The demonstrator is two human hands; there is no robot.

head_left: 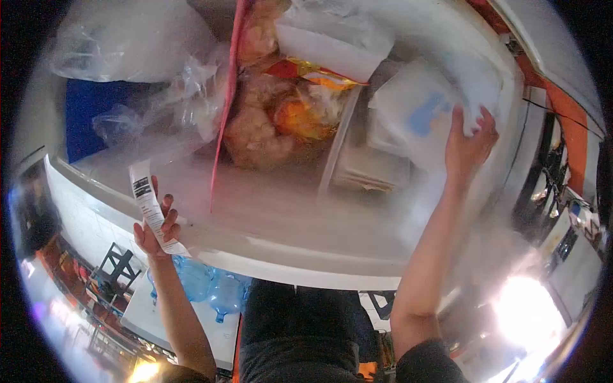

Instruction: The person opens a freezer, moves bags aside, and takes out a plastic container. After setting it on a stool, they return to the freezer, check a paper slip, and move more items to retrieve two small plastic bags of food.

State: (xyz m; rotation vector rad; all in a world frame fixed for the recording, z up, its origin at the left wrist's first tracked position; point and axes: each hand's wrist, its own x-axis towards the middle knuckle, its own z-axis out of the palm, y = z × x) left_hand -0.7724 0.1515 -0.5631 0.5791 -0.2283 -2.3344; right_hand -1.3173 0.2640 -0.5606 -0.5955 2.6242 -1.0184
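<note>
A long printed paper receipt [149, 205] is held between the fingers of my left hand [168, 225], above the front rim of a chest freezer [274, 258]. My right hand [468, 147] reaches into the freezer's right side, fingers apart and nothing in them. Just left of its thumb lies a white package [408, 92] with a blue print, partly veiled by cold mist. Under that package, boxes or packs [373, 163] are stacked beside a pale divider [336, 143].
A pink divider [225, 121] separates bags of tan food [255, 137] from clear plastic bags [134, 41] and a blue container [92, 118] on the left. Blue water jugs [227, 293] stand below the freezer's front. Bright light glares at lower right.
</note>
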